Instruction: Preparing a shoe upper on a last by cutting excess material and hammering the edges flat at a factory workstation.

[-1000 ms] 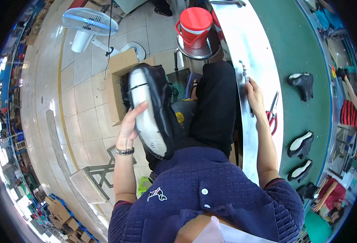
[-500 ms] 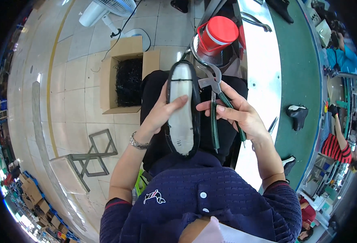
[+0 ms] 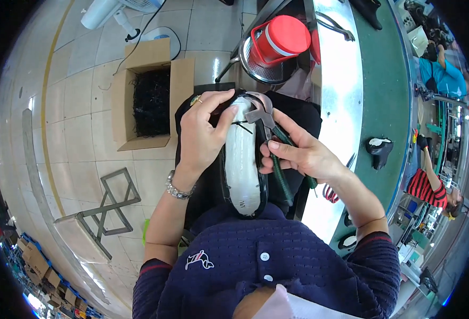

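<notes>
Shoe sole-up over the lap, dial centre. Left hand at 10 o'clock, fingers grasping its far end. Right hand at 3, fingers wrapped round pliers, head at 1. Open box at 10; red bucket at 1.

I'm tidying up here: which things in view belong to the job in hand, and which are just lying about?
In the job:
shoe, held by the left hand
pliers, held by the right hand

Apparently just lying about:
red bucket
fan
folding stool
</notes>
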The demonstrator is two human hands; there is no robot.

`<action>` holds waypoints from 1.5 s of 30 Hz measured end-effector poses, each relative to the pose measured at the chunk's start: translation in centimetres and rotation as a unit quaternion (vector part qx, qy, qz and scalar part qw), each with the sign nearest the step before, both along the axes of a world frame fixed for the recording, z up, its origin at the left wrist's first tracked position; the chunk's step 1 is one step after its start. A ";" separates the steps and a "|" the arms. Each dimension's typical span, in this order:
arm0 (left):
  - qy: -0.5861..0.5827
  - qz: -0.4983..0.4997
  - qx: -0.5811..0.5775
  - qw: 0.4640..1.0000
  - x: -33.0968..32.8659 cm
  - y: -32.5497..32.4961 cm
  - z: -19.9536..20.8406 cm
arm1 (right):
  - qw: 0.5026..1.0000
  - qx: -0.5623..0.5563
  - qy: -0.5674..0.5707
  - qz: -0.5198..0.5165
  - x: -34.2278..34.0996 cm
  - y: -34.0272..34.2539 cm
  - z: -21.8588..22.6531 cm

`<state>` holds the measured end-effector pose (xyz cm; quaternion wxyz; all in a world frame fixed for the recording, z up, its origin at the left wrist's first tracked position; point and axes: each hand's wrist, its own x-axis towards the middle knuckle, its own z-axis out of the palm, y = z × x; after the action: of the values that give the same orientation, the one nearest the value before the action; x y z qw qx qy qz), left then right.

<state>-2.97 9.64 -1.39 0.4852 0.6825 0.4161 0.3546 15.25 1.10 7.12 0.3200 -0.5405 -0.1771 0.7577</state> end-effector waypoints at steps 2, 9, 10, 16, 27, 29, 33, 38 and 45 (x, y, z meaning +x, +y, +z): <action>0.025 0.004 0.070 0.997 -0.1 0.2 0.3 | 0.995 0.047 -0.061 0.058 0.6 0.3 -0.5; 0.016 0.021 0.126 0.992 0.1 -0.5 -1.0 | 0.939 0.169 -0.259 0.151 0.0 -1.0 -1.6; 0.027 0.018 0.147 0.989 0.0 -0.6 -1.0 | 0.931 0.179 -0.276 0.157 -0.1 -1.1 -1.5; 0.048 0.010 0.211 0.976 -0.4 -0.7 -1.6 | 0.910 0.201 -0.320 0.167 -0.4 -1.8 -1.8; 0.034 -0.100 0.195 0.975 -2.1 0.6 -0.7 | 0.730 0.301 -0.513 0.336 1.1 -0.5 0.2; 0.091 -0.108 0.275 0.951 -2.0 0.9 -1.1 | 0.694 0.294 -0.554 0.353 0.3 -0.2 0.7; 0.113 -0.111 0.336 0.929 -1.7 0.4 -1.7 | 0.610 0.231 -0.641 0.406 -0.2 0.2 1.5; 0.126 -0.096 0.352 0.923 -2.3 0.3 -1.9 | 0.684 0.323 -0.554 0.349 -0.1 2.3 4.7; 0.110 -0.106 0.343 0.927 -1.5 1.0 -1.8 | 0.627 0.283 -0.660 0.302 -1.0 1.8 -0.2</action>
<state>-4.47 10.65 -3.19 0.2074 0.8821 0.2452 0.3447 14.27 2.90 6.93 0.0076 -0.6947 -0.7002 0.1646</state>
